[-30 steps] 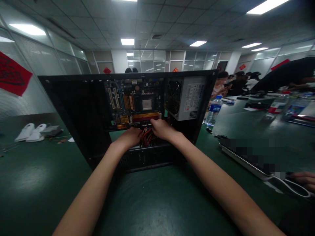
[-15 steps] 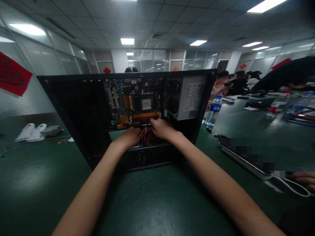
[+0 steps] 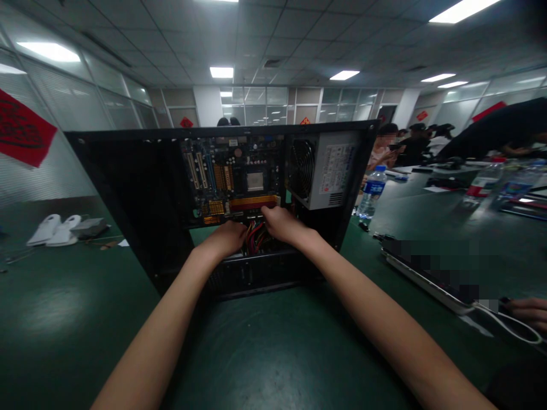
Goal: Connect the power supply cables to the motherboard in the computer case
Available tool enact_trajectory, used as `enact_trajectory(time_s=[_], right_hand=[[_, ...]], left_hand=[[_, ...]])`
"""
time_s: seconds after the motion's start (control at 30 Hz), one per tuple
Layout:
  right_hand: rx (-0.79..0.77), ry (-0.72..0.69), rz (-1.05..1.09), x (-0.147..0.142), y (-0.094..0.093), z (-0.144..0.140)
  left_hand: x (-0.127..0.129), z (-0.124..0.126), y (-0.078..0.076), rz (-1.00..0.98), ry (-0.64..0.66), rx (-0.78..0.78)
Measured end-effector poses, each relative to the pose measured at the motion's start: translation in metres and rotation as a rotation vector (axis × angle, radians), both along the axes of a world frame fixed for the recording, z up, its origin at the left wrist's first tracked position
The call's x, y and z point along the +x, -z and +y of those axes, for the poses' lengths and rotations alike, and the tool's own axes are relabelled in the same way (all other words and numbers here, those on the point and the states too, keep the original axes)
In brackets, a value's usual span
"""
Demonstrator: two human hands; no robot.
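Observation:
An open black computer case (image 3: 141, 188) stands on the green table (image 3: 265, 347), its motherboard (image 3: 233, 179) and grey power supply (image 3: 325, 171) facing me. Both my hands reach into its lower middle. My left hand (image 3: 226, 238) is curled beside a bundle of red, yellow and black cables (image 3: 255, 239). My right hand (image 3: 280, 223) is closed at the board's lower edge, just under the red and yellow memory slots (image 3: 253, 202), fingertips on a connector there. What the fingers hold is hidden.
A water bottle (image 3: 370, 195) stands right of the case. A white power strip (image 3: 427, 279) and cable lie at the right, with another person's hand (image 3: 527, 312) near it. White objects (image 3: 55, 229) lie at far left. People sit at the far right.

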State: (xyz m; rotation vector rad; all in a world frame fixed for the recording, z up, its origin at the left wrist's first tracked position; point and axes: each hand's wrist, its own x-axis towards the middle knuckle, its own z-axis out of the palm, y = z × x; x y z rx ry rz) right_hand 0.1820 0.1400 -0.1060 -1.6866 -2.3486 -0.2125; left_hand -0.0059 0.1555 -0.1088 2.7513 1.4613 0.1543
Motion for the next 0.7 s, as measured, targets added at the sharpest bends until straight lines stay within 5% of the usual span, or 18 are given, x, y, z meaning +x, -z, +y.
enact_trajectory(time_s=[0.7], right_hand=[[0.007,0.005,0.008,0.0,0.0017,0.0029]], left_hand=[[0.002,-0.0016,-0.0027,0.001,-0.015,-0.016]])
